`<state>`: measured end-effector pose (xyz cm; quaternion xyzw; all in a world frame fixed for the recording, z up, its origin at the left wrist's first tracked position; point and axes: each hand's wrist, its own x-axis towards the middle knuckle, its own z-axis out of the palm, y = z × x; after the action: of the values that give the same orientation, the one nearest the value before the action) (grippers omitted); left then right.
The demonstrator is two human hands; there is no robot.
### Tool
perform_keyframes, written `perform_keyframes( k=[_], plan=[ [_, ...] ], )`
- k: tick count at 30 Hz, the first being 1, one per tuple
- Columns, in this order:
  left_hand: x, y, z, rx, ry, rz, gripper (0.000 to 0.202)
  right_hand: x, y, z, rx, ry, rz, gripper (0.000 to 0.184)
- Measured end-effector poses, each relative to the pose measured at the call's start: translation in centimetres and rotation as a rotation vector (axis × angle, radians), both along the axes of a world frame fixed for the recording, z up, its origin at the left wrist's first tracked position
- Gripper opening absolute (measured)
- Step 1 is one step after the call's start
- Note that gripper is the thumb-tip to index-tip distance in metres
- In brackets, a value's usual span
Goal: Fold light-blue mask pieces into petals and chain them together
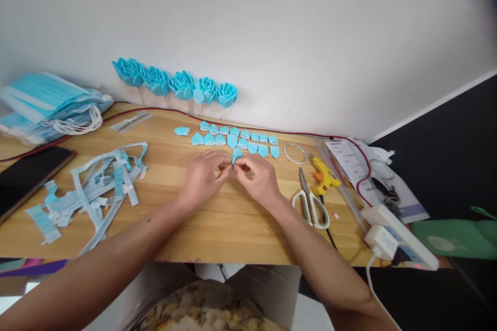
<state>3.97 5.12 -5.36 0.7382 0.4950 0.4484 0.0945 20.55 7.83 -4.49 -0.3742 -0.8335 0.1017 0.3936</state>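
Note:
A small blue petal piece (237,154) is pinched between both hands, its pointed end up, over the middle of the wooden table. My left hand (206,173) is closed on its left side with thumb and fingertips. From the right, my right hand (257,171) grips the same piece in a pinch; the fingers hide its lower part. Just beyond the hands, several loose blue petals (232,140) lie in two rough rows, with one petal (181,131) apart at the left.
Several blue flowers (182,85) on sticks lean against the wall. Fabric scraps (97,186), a phone (31,176) and a mask stack (50,98) lie left. White-handled scissors (310,204), a yellow glue gun (324,176), a wire coil (295,153) and a power strip (404,240) are right.

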Motion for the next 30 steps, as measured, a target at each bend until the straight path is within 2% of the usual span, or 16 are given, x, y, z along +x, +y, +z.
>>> perform_keyframes(
  k=[14, 30],
  plan=[
    [-0.06, -0.11, 0.45, -0.030, -0.007, -0.031, 0.012, 0.17, 0.02, 0.10, 0.004, -0.059, -0.008, 0.011],
    [-0.10, 0.16, 0.03, -0.123, -0.102, -0.021, 0.014, -0.13, -0.30, 0.29, -0.056, -0.050, 0.000, 0.011]
  ],
)
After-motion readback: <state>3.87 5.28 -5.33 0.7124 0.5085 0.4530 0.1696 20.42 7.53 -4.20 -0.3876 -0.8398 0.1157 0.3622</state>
